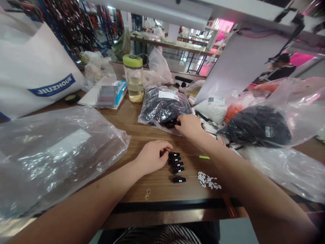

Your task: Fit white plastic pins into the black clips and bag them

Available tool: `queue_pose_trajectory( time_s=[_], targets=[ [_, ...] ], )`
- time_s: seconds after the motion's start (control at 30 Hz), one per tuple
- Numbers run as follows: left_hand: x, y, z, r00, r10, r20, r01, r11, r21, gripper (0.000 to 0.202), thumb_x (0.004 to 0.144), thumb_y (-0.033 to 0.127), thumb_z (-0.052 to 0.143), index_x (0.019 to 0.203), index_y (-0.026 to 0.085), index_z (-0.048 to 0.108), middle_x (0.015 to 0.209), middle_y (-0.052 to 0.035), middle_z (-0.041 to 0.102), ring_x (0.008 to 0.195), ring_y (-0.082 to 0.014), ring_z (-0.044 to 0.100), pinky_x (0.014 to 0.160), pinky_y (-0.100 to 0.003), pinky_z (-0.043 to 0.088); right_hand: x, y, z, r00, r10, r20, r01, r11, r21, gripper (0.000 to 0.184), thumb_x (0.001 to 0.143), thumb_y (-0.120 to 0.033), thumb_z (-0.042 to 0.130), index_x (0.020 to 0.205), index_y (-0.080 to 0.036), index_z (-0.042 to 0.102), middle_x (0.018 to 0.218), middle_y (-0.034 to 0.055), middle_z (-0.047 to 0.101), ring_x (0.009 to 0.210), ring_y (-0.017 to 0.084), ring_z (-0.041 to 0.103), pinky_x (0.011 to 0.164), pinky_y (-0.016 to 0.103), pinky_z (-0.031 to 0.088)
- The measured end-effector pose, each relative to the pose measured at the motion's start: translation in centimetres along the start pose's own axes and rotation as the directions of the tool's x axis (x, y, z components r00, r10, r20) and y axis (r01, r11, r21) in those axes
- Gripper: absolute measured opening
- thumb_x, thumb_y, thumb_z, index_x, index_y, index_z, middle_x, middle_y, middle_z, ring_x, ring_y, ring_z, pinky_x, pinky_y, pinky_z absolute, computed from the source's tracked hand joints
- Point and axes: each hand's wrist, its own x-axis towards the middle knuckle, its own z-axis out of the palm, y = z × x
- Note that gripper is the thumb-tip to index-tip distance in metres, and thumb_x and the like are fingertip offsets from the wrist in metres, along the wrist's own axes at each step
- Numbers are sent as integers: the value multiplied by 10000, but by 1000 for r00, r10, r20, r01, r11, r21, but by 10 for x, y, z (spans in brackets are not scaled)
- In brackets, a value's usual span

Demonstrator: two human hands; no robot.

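Observation:
My left hand (152,156) rests on the wooden table (157,189) with its fingers curled and pinched at the top of a short row of small black connectors (177,164). One more black connector (179,179) lies apart just below the row. My right hand (190,126) reaches into the mouth of a clear plastic bag of black connectors (164,106), fingers closed on black pieces there. A small heap of tiny white parts (208,180) lies right of the row.
A big crumpled clear bag (50,152) covers the left of the table. More bags of black, white and orange parts (256,128) crowd the right. A bottle with a green lid (133,79), a white box and a white tote stand behind. A person sits far right.

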Motion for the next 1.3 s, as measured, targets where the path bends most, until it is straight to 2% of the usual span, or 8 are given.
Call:
queue_pose_trajectory(
  time_s=[0.13,0.3,0.4,0.6,0.87,1.07,1.17,1.3],
  targets=[
    [0,-4,2,997,-12,-75,10,999,-34,211,829,97,557,953,206,688,851,-8,717,745,-161,638,705,-301,513,-2,0,4,1000,-30,-1,30,999,26,293,865,-230,547,1069,-137,735,1069,184,730,987,302,682,822,358,471],
    [2,-7,2,985,-21,-170,19,1000,-15,195,847,92,565,952,203,685,829,-6,661,749,-150,608,684,-278,486,-5,14,5,995,-98,15,94,984,151,301,799,-205,587,1048,-185,755,1061,96,754,969,252,676,814,313,472],
    [4,-8,2,982,-40,-183,45,999,21,174,851,111,587,961,202,686,817,0,616,720,-142,581,668,-272,477,-8,24,4,984,-170,55,150,954,261,282,758,-207,617,989,-178,777,966,62,772,864,204,682,760,275,480],
    [6,-9,1,982,-53,-180,61,997,44,249,856,109,602,1074,210,667,993,-18,625,737,-129,585,708,-283,499,-7,31,4,937,-332,106,244,842,481,297,768,-213,593,976,-178,802,871,19,778,732,148,664,682,244,493],
    [5,-13,3,984,-41,-175,49,998,43,235,860,139,625,1078,219,663,1033,-18,627,757,-133,597,725,-297,509,0,30,4,922,-371,113,260,808,529,267,745,-239,642,943,-194,815,887,27,787,740,178,673,724,277,500],
    [5,-11,2,984,-39,-172,46,998,37,230,855,134,625,1064,220,668,994,-14,625,763,-140,604,715,-297,509,3,30,2,954,-280,109,171,806,567,306,741,-231,657,1004,-162,797,912,56,782,773,194,678,713,287,512],
    [6,-12,2,975,-57,-217,58,998,0,239,878,169,616,1107,223,657,981,-15,621,729,-131,597,696,-289,511,-9,28,-7,954,-283,102,158,757,634,314,781,-277,650,1047,-171,778,906,40,774,759,170,660,707,277,508],
    [7,-12,3,967,-99,-234,91,995,-43,397,850,205,679,1238,236,601,1079,-32,638,779,-141,620,705,-286,530,-37,12,-11,920,-378,101,203,684,701,215,784,-247,657,958,-185,768,853,18,755,725,142,637,677,254,477]
  ],
)
